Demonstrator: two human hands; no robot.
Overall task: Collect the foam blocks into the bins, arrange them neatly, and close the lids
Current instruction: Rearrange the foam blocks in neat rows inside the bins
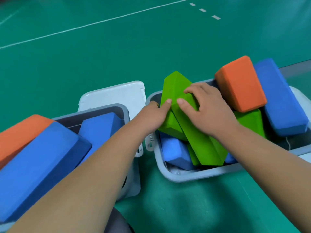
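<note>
Blocks sit jumbled in the left bin [125, 109] and right bin [193, 177], lids unclosed; the left hand [151, 116] grips the rear green block [174, 82], the right hand [207, 106] the front green block [202, 145].

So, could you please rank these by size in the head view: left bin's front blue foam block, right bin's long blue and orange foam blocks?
Front blue foam block (nearest, so unsure)
Long blue foam block
Orange foam block
</note>
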